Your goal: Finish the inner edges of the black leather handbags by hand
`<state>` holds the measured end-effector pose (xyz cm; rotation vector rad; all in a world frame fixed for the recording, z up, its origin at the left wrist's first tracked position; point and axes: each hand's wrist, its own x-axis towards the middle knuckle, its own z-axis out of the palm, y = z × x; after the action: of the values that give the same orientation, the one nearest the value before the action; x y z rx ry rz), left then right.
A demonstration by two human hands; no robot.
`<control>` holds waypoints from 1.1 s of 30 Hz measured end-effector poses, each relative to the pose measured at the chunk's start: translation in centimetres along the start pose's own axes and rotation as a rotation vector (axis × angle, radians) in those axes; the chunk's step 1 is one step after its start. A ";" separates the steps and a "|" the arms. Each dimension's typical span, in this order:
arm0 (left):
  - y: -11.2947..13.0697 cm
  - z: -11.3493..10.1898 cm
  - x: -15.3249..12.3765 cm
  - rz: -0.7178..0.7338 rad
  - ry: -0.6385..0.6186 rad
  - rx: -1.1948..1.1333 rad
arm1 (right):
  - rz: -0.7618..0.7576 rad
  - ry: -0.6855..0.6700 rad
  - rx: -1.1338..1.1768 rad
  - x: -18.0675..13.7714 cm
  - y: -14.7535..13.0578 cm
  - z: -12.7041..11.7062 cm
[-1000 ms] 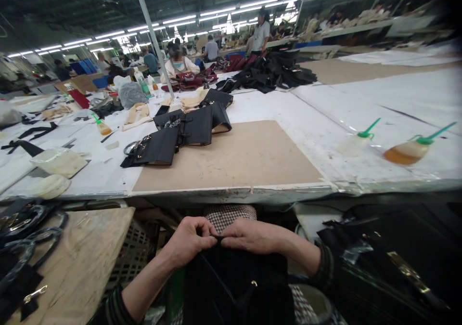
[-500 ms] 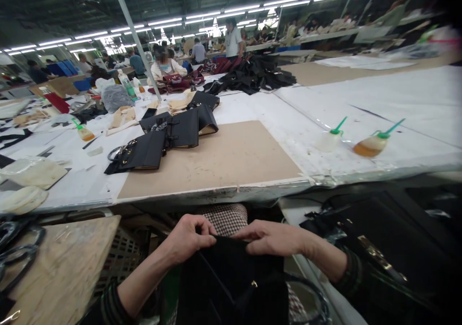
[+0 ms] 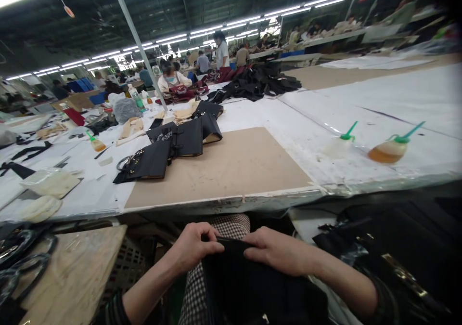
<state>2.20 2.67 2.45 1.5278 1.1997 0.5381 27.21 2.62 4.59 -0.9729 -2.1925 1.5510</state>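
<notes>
A black handbag (image 3: 252,286) lies across my lap, over checkered cloth (image 3: 191,296). My left hand (image 3: 198,245) pinches the bag's top edge near its left corner between thumb and fingers. Farther along the same edge, my right hand (image 3: 276,250) grips it, thumb on the near face and fingers behind. A small gold fitting shows low on the bag, and its lower part runs out of view. Several finished-looking black bags (image 3: 151,161) lie on the table ahead, the nearest with a handle and gold fittings.
Brown board (image 3: 231,166) covers part of the white table (image 3: 361,166). Two squeeze bottles (image 3: 390,150) with green nozzles sit at right. A wooden board (image 3: 79,272) is at my left, dark bags with gold hardware (image 3: 404,272) at my right. A co-worker (image 3: 173,79) sits across the table.
The bag has shifted right and tilted on my lap, uncovering more checkered cloth at its left. Both hands keep hold of its top edge. The camera view has turned slightly.
</notes>
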 end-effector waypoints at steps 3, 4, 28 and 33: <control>-0.5 0.6 0.1 0.023 0.022 0.023 | 0.104 0.011 0.122 -0.2 1.3 0.6; -0.5 0.8 0.3 0.031 0.035 0.040 | 0.126 0.018 0.154 -0.2 1.6 0.6; -1.1 1.7 2.4 0.023 0.068 0.080 | 0.077 -0.029 0.030 4.1 4.1 0.4; -2.5 0.1 2.2 -0.108 0.062 0.043 | -0.043 -0.007 -0.112 4.7 3.3 1.0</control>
<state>2.13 4.33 -0.40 1.4818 1.3411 0.4941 24.41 5.64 0.55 -0.9470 -2.3111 1.4286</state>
